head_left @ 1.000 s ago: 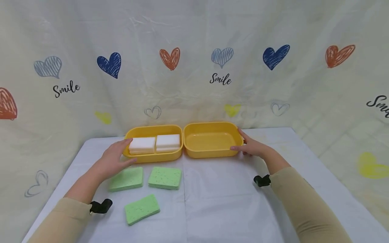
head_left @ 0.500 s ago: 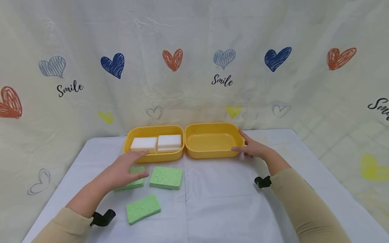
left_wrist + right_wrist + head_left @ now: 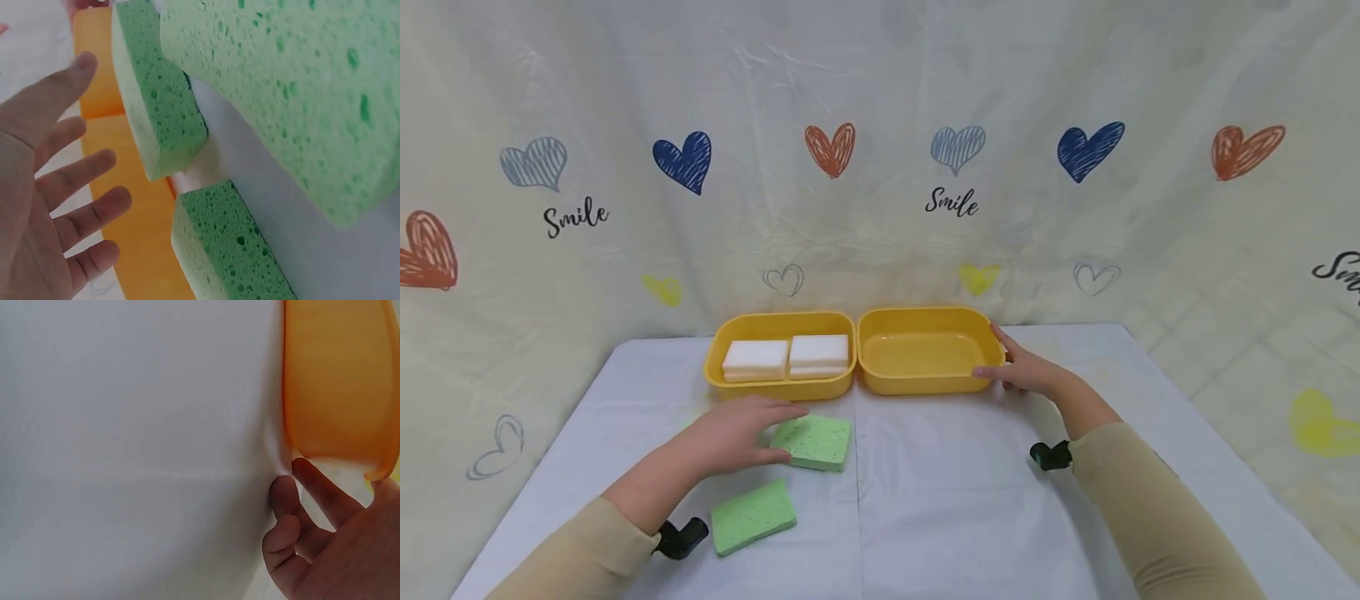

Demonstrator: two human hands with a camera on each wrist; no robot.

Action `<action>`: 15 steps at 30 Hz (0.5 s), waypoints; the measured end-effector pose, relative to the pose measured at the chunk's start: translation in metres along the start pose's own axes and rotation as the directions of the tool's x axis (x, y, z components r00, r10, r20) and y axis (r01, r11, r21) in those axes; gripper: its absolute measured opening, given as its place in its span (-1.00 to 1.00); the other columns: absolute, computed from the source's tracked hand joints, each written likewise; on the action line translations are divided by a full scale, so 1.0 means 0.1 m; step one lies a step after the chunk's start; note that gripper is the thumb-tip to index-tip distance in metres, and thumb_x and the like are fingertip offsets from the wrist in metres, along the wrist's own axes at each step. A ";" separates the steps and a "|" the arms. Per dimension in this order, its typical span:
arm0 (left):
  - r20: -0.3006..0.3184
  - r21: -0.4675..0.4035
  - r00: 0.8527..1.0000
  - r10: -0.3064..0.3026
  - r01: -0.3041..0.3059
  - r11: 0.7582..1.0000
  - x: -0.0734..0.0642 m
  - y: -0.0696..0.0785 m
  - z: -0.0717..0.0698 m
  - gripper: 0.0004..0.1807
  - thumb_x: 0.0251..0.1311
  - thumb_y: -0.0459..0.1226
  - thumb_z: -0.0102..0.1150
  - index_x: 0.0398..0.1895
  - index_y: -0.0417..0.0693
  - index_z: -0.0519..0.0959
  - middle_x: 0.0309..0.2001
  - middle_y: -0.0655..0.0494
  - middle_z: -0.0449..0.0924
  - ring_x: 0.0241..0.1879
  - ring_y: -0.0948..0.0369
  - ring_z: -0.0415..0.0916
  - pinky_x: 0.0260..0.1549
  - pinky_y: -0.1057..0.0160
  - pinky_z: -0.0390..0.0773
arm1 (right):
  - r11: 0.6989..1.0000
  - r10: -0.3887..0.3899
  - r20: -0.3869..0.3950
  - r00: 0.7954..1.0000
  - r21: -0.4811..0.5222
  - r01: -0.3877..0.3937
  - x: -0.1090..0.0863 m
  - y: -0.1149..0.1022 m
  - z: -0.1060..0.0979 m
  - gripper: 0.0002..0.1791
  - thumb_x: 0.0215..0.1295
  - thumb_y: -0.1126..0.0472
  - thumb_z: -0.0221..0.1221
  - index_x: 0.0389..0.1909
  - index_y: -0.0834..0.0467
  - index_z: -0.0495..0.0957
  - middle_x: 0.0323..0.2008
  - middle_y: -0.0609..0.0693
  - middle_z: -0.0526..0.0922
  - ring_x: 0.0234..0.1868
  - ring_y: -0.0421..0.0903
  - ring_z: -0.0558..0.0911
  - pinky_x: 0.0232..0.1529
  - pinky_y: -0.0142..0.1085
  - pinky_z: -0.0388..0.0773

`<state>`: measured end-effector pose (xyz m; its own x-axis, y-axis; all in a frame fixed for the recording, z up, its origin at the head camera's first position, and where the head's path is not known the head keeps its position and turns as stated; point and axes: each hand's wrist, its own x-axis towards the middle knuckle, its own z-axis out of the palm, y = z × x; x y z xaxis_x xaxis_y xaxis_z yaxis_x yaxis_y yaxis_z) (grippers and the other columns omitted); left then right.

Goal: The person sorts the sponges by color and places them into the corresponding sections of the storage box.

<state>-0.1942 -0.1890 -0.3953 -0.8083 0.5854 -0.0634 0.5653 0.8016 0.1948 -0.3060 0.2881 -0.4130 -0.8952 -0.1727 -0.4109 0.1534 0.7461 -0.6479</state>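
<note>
My left hand (image 3: 737,433) hovers above the table with fingers spread, holding nothing. Beneath and beside it lie green sponges: one (image 3: 822,442) just past the fingertips, another (image 3: 754,518) nearer me, and a third almost wholly hidden by the hand. All three sponges (image 3: 231,244) show in the left wrist view. At the right, my right hand (image 3: 1030,371) holds the end of a bare yellow container (image 3: 925,385), thumb at the front rim and index finger at the far corner. A matching yellow container (image 3: 790,390) adjoins it, with white sponges (image 3: 756,357) inside.
A white cloth covers the table (image 3: 955,500). Behind it hangs a pale curtain (image 3: 880,233) printed with hearts and "Smile". A small black camera mount (image 3: 681,539) sits at the left wrist and another (image 3: 1051,456) at the right.
My left hand has left the left container's end and moved toward me and rightward, over the green sponges. The right hand stays at the right container.
</note>
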 end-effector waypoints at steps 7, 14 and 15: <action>0.087 0.009 0.996 -0.026 0.025 1.000 0.14 0.06 0.03 -0.23 0.06 0.09 0.43 0.39 0.36 0.41 0.34 0.18 0.43 0.31 0.05 0.38 0.27 -0.06 0.37 | 1.000 -0.010 -0.003 1.000 0.003 0.010 0.02 0.02 -0.01 0.35 0.04 -0.46 0.27 0.53 -0.31 -0.56 0.08 0.24 0.29 -0.20 0.08 0.41 -0.20 -0.18 0.39; 0.104 0.022 0.995 -0.007 0.005 1.000 0.19 0.07 0.07 -0.28 0.05 0.03 0.46 0.35 0.34 0.46 0.34 0.11 0.44 0.30 0.02 0.39 0.25 -0.06 0.39 | 1.000 -0.026 -0.002 1.000 -0.004 0.026 0.03 0.04 -0.01 0.33 0.05 -0.44 0.27 0.54 -0.31 -0.55 0.10 0.23 0.29 -0.28 0.07 0.42 -0.28 -0.22 0.38; 0.104 0.025 0.995 -0.006 0.003 1.000 0.19 0.07 0.07 -0.28 0.05 0.02 0.46 0.35 0.34 0.47 0.34 0.10 0.44 0.30 0.01 0.39 0.25 -0.07 0.39 | 1.000 -0.028 -0.001 1.000 -0.007 0.028 0.03 0.04 -0.01 0.33 0.07 -0.44 0.27 0.54 -0.31 -0.55 0.12 0.24 0.29 -0.28 0.07 0.42 -0.28 -0.22 0.38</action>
<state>-0.2050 -0.1715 -0.4019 -0.7900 0.5902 -0.1660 0.5666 0.8063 0.1697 -0.3085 0.2913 -0.4159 -0.8994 -0.1927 -0.3923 0.1258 0.7454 -0.6546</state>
